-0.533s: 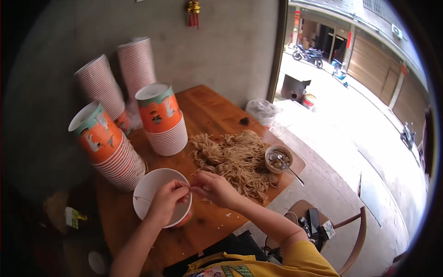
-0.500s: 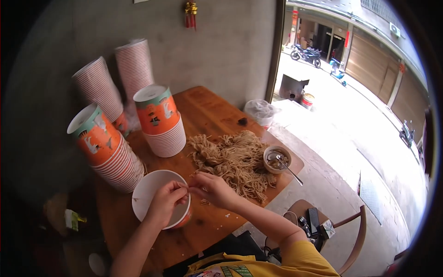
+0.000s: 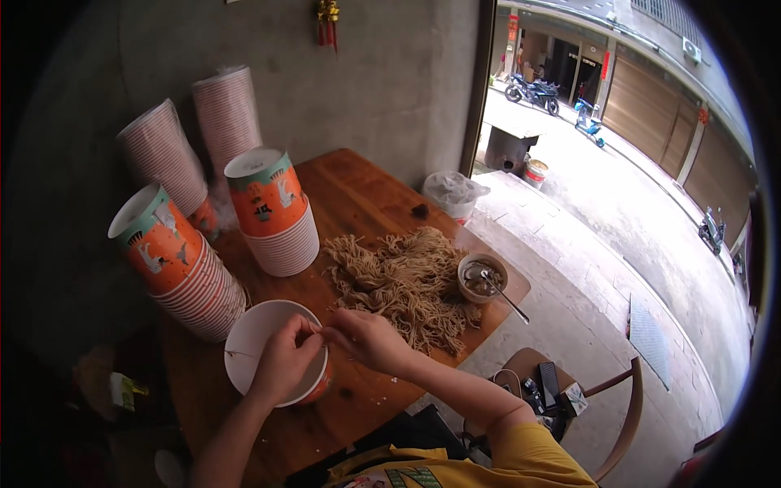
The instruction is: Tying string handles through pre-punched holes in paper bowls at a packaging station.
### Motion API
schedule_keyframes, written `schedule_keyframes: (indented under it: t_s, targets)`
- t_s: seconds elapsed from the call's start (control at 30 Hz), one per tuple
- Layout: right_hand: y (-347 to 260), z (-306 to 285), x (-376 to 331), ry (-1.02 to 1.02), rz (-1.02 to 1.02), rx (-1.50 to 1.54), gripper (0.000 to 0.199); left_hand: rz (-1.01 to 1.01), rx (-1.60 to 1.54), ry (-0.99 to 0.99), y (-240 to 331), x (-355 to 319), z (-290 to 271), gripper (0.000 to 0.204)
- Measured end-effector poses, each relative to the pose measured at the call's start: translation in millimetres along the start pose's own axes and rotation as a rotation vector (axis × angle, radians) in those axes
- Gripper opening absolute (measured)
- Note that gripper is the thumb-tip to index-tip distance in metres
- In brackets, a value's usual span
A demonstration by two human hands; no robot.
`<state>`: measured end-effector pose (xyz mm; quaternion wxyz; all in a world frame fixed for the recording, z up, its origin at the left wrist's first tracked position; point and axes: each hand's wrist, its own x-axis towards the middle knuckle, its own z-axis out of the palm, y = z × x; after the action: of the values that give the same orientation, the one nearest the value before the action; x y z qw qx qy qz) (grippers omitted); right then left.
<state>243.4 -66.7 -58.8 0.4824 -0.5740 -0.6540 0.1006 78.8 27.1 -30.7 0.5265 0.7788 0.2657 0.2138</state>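
Over the mouth of a white paper tub [image 3: 246,333] with an orange outside, my two hands meet with fingertips together. My left hand [image 3: 285,356] is closed in a pinch, and a thin brownish strand [image 3: 236,353] sticks out from its left side across the tub's opening. My right hand [image 3: 370,340] is also pinched, against the left fingertips; what it grips is too small to make out. A heap of tan, noodle-like strands [image 3: 399,281] lies just beyond the right hand on the wooden table [image 3: 338,175].
Stacked orange-and-teal paper tubs [image 3: 272,203] stand behind and left, beside another leaning stack [image 3: 175,252] and taller wrapped stacks [image 3: 228,114]. A small bowl [image 3: 467,290] with a spoon sits at the heap's right. A chair [image 3: 630,415] holds small items; a bagged bucket [image 3: 455,195] stands beyond.
The view has shifted slightly, so everything sits a little further left. My hands stay together over the tub, and the strand at my left hand shows longer.
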Motion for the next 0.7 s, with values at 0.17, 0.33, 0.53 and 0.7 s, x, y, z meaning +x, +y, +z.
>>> schedule_keyframes:
  t_s: [0.17,0.33,0.53,0.7]
  targets:
    - [0.2,5.9,-3.1,0.003,0.052,0.05,0.017,-0.002,-0.055,-0.019,-6.7,1.1,0.1,0.009]
    - [0.4,9.4,-3.8,-0.006,0.154,0.178,0.017,0.012,-0.113,-0.065,-4.1,3.6,-2.8,0.01]
    - [16.2,20.3,-13.1,-0.05,0.289,0.281,0.016,0.417,0.713,-0.01,12.4,2.1,-0.9,0.015]
    - [9.6,24.4,-14.6,0.059,0.268,0.31,0.015,0.007,0.005,-0.019,-2.1,2.4,6.1,0.011]
